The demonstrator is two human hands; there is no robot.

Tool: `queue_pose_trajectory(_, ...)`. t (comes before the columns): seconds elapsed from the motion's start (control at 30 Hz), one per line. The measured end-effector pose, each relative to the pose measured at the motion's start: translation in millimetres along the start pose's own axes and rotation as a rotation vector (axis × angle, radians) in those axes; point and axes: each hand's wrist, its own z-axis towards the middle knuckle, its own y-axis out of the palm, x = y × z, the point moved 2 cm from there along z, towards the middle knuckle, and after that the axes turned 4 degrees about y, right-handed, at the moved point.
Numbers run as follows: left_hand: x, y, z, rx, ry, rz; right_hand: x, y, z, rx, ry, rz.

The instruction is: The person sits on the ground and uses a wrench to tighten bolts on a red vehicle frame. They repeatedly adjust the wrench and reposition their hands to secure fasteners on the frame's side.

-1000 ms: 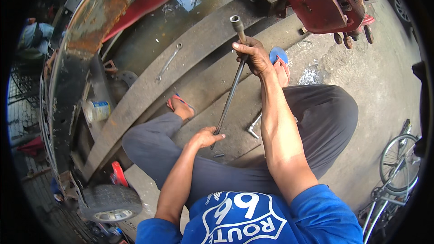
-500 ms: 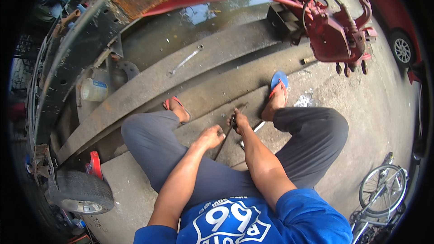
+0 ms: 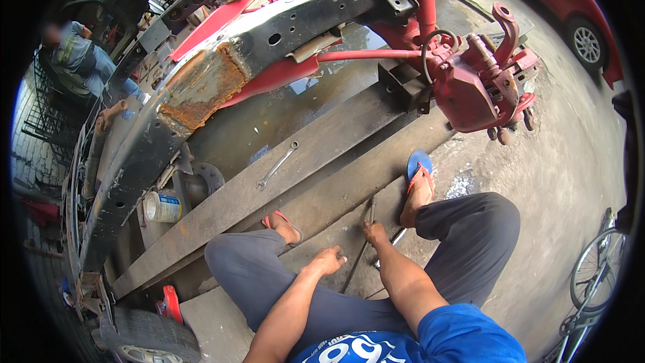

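Note:
My right hand [image 3: 375, 232] is closed around a thin metal rod [image 3: 373, 210], whose upper end sticks up past the fingers. A dark line runs from below this fist toward my lap; whether it is the same rod I cannot tell. My left hand [image 3: 328, 261] hovers left of it with curled fingers, over the concrete between my knees. Something small and dark may be at its fingertips. Beside my right forearm, a shiny metal tool [image 3: 399, 236] lies on the floor, partly hidden. A combination wrench [image 3: 277, 165] rests on the long steel beam [image 3: 322, 136] ahead.
A black vehicle frame [image 3: 295, 17] with a rusty patch curves across the far side, bearing a red axle end [image 3: 470, 94]. A white bucket [image 3: 163, 207], a tire [image 3: 151, 336] and a red tool [image 3: 172, 304] are leftward. A bicycle [image 3: 594, 275] stands right. Another person [image 3: 84, 60] sits far left.
The view has tilted up, showing more of the frame and the other person. My right hand has moved farther forward from the left, and the rod's end now points more upright.

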Motion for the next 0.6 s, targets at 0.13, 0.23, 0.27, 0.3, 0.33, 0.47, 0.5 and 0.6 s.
queue_pose_trajectory(0.13, 5.1, 3.8, 7.4, -0.039, 0.045, 0.031, 2.8, -27.6, -36.5, 0.091, 0.118, -0.159)
queue_pose_trajectory(0.23, 12.3, 3.9, 8.9, 0.004, 0.058, 0.020, 7.3, -35.7, -56.1, 0.078, 0.172, -0.401)
queue_pose_trajectory(0.27, 15.2, 2.9, 9.9, 0.012, 0.061, 0.010, 12.9, -32.4, -54.5, 0.057, 0.187, -0.503)
queue_pose_trajectory(0.3, 18.0, 2.6, 10.2, 0.025, 0.066, 0.019, 21.8, -27.7, -47.7, 0.052, 0.201, -0.501)
queue_pose_trajectory(0.33, 20.3, 3.1, 9.9, 0.021, 0.067, -0.007, 33.8, -19.7, -35.9, 0.036, 0.228, -0.501)
queue_pose_trajectory(0.47, 19.9, 6.8, 4.1, 0.053, 0.096, 0.020, 105.1, 21.3, 34.8, 0.024, 0.300, -0.389)
queue_pose_trajectory(0.5, 17.4, 8.3, 2.5, 0.054, 0.099, 0.056, 121.8, 28.3, 50.6, 0.021, 0.275, -0.324)
queue_pose_trajectory(0.6, 8.4, 13.8, 0.9, 0.046, 0.105, 0.046, 147.0, 30.8, 74.9, -0.114, 0.104, -0.448)
